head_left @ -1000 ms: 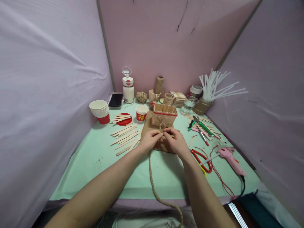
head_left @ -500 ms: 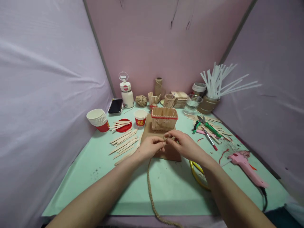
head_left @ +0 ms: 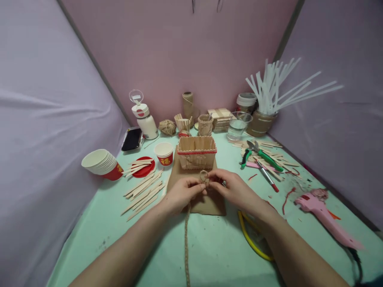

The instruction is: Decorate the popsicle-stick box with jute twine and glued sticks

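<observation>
Between my fingertips is a braided twine cord [head_left: 186,243], its upper end curled into a small loop that stands up above the fingers. My left hand [head_left: 186,192] pinches the cord from the left, and the long tail hangs from there over the table's front. From the right, my right hand [head_left: 229,184] pinches the same looped end, thumb against fingers. Both hands are over a brown cardboard piece [head_left: 206,205]. Just beyond them, on the cardboard, stands a rectangular basket of wooden sticks [head_left: 197,160] with red trim along its rim.
Loose wooden sticks [head_left: 145,199], a red lid [head_left: 143,167] and paper cups [head_left: 101,164] lie left. Green-handled pliers [head_left: 267,160], a pen [head_left: 267,175], a pink glue gun [head_left: 327,219] and a yellow ring-shaped object [head_left: 251,241] are right. A water cup [head_left: 237,126] and bottle [head_left: 146,123] stand behind.
The view has shifted and tilted slightly. The looped end of the cord now shows upright between my fingers, where before the fingers mostly covered it. Both hands still pinch it.
</observation>
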A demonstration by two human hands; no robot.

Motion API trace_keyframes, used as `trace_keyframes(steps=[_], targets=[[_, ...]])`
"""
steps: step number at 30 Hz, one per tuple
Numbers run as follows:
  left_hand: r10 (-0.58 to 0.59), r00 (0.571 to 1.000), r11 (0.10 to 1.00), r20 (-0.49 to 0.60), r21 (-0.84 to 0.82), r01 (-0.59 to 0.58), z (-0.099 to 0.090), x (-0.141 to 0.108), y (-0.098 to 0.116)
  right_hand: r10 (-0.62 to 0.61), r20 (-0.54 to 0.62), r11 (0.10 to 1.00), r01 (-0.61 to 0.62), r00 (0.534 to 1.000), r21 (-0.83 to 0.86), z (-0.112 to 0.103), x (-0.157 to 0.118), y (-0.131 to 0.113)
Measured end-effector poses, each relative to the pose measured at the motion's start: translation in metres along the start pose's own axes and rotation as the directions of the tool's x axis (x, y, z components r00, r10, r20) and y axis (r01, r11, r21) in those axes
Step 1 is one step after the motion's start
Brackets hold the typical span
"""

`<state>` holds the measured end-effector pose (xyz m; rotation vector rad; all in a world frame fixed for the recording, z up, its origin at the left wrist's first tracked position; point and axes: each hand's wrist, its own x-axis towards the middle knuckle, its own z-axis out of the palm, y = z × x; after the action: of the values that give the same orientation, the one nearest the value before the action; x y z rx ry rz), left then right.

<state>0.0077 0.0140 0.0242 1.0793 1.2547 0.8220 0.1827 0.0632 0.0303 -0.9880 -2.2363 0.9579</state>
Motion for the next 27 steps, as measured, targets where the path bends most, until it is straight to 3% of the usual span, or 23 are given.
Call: trace_keyframes(steps=[4, 14, 23, 27], targets=[[-0.016, 1.000, 0.997, -0.001, -0.082, 0.016, -0.002, 0.002, -0.009, -0.045, -0.026, 0.998, 0.043, 0.999, -0.054, 0.006, -0.001, 0.008], [-0.147, 0.986, 0.976, -0.085, -0.174, 0.130, -0.005, -0.003, -0.009, -0.190, -0.009, 0.965, 0.185, 0.982, -0.187, 0.016, -0.001, 0.006], [-0.180, 0.983, 0.966, -0.040, -0.194, 0.169, -0.002, -0.003, -0.013, -0.175, -0.017, 0.951, 0.164, 0.984, -0.263, 0.016, -0.002, 0.006], [-0.163, 0.986, 0.952, -0.034, -0.266, 0.148, -0.001, -0.007, -0.016, -0.152, -0.075, 0.946, 0.123, 0.985, -0.301, 0.015, -0.002, 0.006]])
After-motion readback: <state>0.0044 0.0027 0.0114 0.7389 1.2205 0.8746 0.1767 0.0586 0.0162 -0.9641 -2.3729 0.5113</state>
